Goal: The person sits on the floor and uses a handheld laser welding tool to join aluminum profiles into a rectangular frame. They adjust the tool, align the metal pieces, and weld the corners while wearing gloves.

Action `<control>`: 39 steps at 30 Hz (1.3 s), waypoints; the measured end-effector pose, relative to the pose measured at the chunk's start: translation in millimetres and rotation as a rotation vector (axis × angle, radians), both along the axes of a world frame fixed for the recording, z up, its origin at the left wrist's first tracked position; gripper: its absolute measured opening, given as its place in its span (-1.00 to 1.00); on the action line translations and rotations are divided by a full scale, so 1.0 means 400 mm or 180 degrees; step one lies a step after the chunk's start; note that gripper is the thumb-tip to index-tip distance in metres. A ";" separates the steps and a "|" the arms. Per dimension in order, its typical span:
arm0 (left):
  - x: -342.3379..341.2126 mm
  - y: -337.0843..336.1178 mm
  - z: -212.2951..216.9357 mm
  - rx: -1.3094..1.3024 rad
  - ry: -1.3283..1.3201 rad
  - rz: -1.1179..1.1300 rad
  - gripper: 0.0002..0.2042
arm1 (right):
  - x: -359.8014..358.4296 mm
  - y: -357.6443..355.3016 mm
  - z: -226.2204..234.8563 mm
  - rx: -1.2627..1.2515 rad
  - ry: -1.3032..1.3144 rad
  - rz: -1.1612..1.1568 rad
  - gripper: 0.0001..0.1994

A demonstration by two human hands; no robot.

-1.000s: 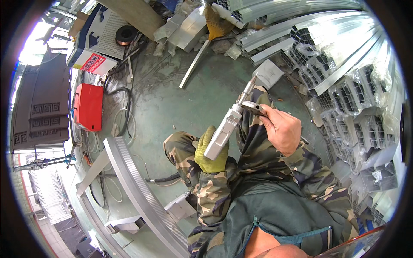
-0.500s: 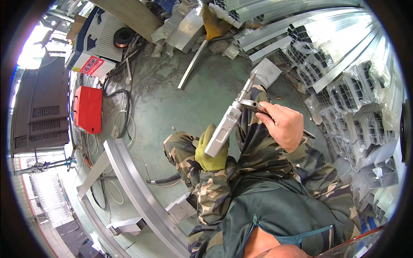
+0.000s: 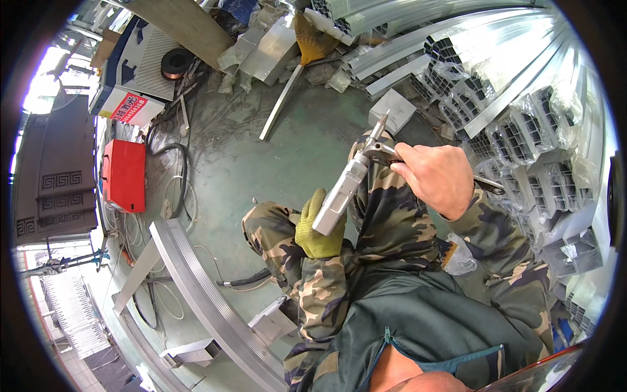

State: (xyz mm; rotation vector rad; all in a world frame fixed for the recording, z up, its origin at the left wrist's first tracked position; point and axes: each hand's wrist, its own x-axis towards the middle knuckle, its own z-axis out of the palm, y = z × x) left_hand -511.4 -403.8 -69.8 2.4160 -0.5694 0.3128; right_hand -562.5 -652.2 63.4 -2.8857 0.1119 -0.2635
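Observation:
A silver-grey, boxy welding torch [image 3: 341,196] slants up and right across my knees, its thin pointed nozzle [image 3: 377,130] at the far end. My left hand [image 3: 319,228], in a yellow-green knitted glove, is wrapped round the torch's near end. In my bare right hand [image 3: 436,178] is a metal wrench [image 3: 486,185]. The wrench's jaw end meets the torch at the base of the nozzle, while its handle sticks out beyond my wrist. My fingers hide the middle of the wrench. Whether the jaws grip the nozzle fitting cannot be made out.
A ribbed aluminium frame [image 3: 196,281] stands at the left, with cables on the green floor behind it. Farther left are a red box [image 3: 125,176] and a machine cabinet [image 3: 147,72]. Stacked aluminium profiles [image 3: 522,130] line the right; a broom [image 3: 282,101] lies ahead.
The wrench has turned at the nozzle base, its handle end swinging outward to the right and farther up. My right hand and forearm moved right with it. The left hand keeps its hold.

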 end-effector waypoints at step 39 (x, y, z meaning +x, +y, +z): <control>-0.001 -0.050 -0.040 -0.0183 -0.0158 0.0116 -0.60 | 0.049 0.007 0.038 -0.0835 0.0441 -0.0114 -0.65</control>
